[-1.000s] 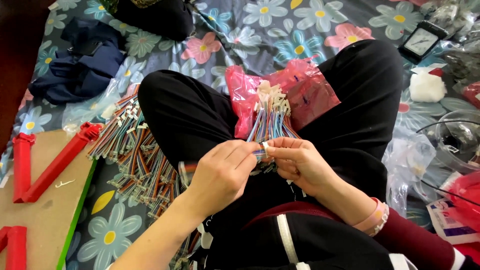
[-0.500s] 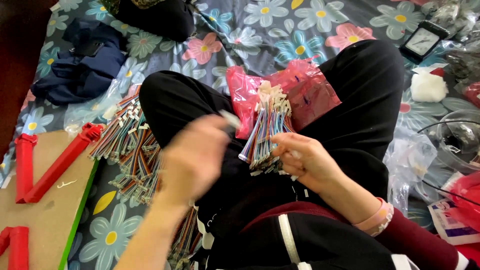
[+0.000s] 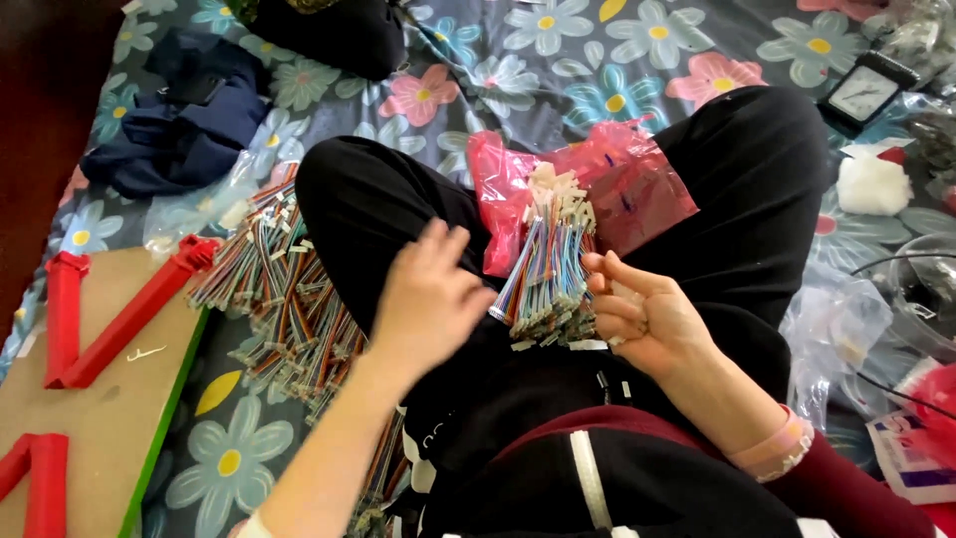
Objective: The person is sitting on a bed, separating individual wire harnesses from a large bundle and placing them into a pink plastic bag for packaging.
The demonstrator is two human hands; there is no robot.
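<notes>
I sit cross-legged in black trousers on a flowered sheet. My right hand [image 3: 647, 317] grips a bundle of multicoloured wires with white connectors [image 3: 548, 267], which lies on my lap over a pink plastic bag [image 3: 637, 174]. My left hand [image 3: 430, 299] hovers just left of the bundle, fingers spread and nothing in them. A large pile of the same wire pieces [image 3: 284, 299] lies on the sheet beside my left knee.
A brown board with a green edge [image 3: 100, 418] carries red plastic bars [image 3: 119, 319] at the left. Dark blue cloth [image 3: 184, 125] lies at the upper left. At the right are a small black clock-like device [image 3: 864, 92], a white wad [image 3: 872, 184] and clear plastic bags [image 3: 846, 339].
One second ago both hands pinched at the bundle. My left hand then swung out to the left over the pile and is now back beside the bundle, empty. The right hand kept the bundle.
</notes>
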